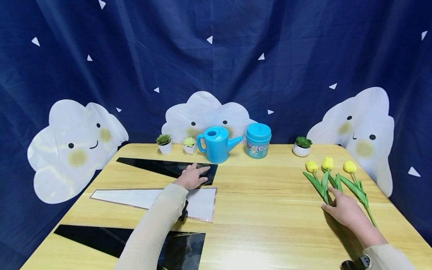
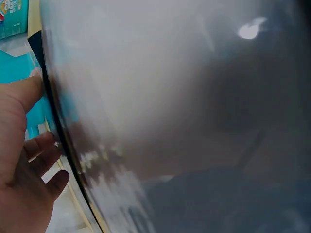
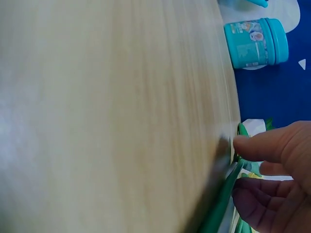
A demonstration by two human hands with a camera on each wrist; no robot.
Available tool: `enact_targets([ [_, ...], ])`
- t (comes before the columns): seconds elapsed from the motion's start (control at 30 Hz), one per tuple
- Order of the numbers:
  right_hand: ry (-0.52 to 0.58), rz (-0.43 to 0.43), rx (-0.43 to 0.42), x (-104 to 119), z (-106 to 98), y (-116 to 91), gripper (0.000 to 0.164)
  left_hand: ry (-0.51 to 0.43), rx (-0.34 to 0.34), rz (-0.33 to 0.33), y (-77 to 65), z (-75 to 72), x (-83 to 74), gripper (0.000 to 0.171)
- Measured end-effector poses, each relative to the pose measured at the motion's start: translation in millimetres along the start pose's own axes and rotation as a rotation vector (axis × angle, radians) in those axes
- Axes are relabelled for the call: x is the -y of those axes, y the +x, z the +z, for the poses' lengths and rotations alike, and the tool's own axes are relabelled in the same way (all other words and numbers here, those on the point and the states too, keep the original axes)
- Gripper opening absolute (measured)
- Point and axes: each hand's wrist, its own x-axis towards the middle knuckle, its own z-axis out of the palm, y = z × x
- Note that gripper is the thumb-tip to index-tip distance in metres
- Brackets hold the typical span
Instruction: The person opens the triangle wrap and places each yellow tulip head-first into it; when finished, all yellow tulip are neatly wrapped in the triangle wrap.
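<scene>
My left hand (image 1: 191,176) lies over the wide end of the far black flower sleeve (image 1: 145,164), a long, glossy, tapered one. In the left wrist view, its thumb and fingers are at the edge of a dark shiny sheet (image 2: 194,121). Below it are a white tapered sleeve (image 1: 202,202), partly covered by my forearm, and another black sleeve (image 1: 98,236). On the right, my right hand (image 1: 347,210) is over the stem of the leftmost yellow tulip (image 1: 312,167), thumb and fingers apart on either side of its green leaves (image 3: 221,206). Two more tulips (image 1: 327,163) (image 1: 350,167) lie beside it.
Along the back edge of the wooden table (image 1: 263,217) stand two small potted succulents (image 1: 164,144) (image 1: 189,145), a blue watering can (image 1: 217,146), a teal lidded tub (image 1: 258,140) and a third potted plant (image 1: 302,146). A blue cloud-print curtain (image 1: 287,75) hangs behind.
</scene>
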Motion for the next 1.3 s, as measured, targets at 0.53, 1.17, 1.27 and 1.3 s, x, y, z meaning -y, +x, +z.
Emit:
enact_targets([
  [0.53, 0.074, 0.023, 0.072, -6, -5, 2, 0.056, -0.22, -0.053, -0.056, 4.5, 1.4, 4.1, 0.043],
  [1.17, 0.245, 0.08, 0.075, -2, -5, -1, 0.052, -0.396, -0.126, -0.102, 6.6, 8.2, 6.8, 0.034],
  [1.27, 0.308, 0.085, 0.064, 3, -4, -1, 0.051, -0.407, -0.133, -0.11, 7.1, 8.6, 6.8, 0.032],
  [1.3, 0.323, 0.081, 0.052, 5, -4, -1, 0.051, -0.413, -0.135, -0.115, 7.2, 8.9, 7.2, 0.031],
])
